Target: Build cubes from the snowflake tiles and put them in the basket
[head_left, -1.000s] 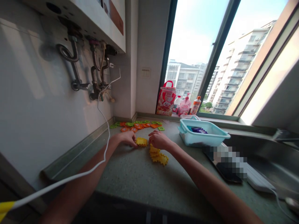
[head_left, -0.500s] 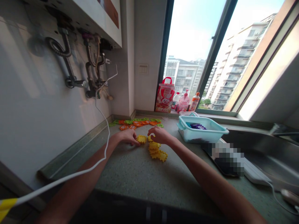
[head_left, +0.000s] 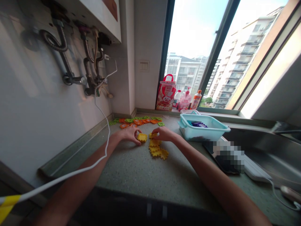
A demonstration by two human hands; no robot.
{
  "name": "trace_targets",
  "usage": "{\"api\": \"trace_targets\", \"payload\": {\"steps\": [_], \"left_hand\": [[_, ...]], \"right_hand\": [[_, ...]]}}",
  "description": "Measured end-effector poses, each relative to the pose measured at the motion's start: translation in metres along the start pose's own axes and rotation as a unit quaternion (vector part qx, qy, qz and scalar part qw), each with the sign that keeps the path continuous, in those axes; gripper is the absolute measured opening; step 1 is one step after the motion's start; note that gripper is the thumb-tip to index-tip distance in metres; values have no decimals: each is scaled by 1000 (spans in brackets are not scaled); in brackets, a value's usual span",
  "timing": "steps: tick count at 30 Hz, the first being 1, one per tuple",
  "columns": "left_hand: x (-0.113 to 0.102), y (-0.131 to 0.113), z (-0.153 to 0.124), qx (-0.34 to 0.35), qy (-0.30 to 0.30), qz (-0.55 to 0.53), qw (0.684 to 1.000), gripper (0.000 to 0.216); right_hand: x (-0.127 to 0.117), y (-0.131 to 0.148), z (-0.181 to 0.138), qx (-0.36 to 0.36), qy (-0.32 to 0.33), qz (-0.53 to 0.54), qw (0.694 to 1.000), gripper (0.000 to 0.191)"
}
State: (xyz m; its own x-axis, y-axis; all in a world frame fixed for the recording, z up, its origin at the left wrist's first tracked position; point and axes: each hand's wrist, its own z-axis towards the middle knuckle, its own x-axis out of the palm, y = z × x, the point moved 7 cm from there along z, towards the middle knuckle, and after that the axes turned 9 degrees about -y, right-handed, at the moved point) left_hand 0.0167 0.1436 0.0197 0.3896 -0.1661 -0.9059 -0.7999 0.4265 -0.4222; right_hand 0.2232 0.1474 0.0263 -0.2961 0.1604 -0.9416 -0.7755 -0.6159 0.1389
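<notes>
My left hand (head_left: pixel 129 134) curves its thumb and fingers around the left edge of a yellow notched tile (head_left: pixel 142 137) on the countertop, possibly a small stack. Just across a narrow gap, my right hand (head_left: pixel 164 134) pinches another yellow tile (head_left: pixel 152 135) at its right side. Below that hand, several overlapping yellow tiles (head_left: pixel 155 150) form a short trail that bends to the right. Beyond both hands lie orange tiles (head_left: pixel 141 121) with white markings and green tiles (head_left: pixel 129 120), spread in a loose band near the wall.
A pale blue bin (head_left: pixel 204 131) holding dark packets stands right of my hands. A black flat object (head_left: pixel 223 161) and a white power strip (head_left: pixel 256 169) lie beside the steel sink (head_left: pixel 270 150). One white cable (head_left: pixel 82 172) crosses before my left forearm. Bottles (head_left: pixel 185 100) line the windowsill.
My right hand's fingers, curled above the yellow tile before, have come down and closed on it. My left hand stays at its tile, its thumb and fingers now wrapped further around the edge.
</notes>
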Motion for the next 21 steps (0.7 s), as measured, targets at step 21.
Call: {"api": "trace_targets", "payload": {"steps": [21], "left_hand": [[7,4,5,32,-6,-2,999,37]], "right_hand": [[-2,51,0,-84,-74,54,992,25]]}}
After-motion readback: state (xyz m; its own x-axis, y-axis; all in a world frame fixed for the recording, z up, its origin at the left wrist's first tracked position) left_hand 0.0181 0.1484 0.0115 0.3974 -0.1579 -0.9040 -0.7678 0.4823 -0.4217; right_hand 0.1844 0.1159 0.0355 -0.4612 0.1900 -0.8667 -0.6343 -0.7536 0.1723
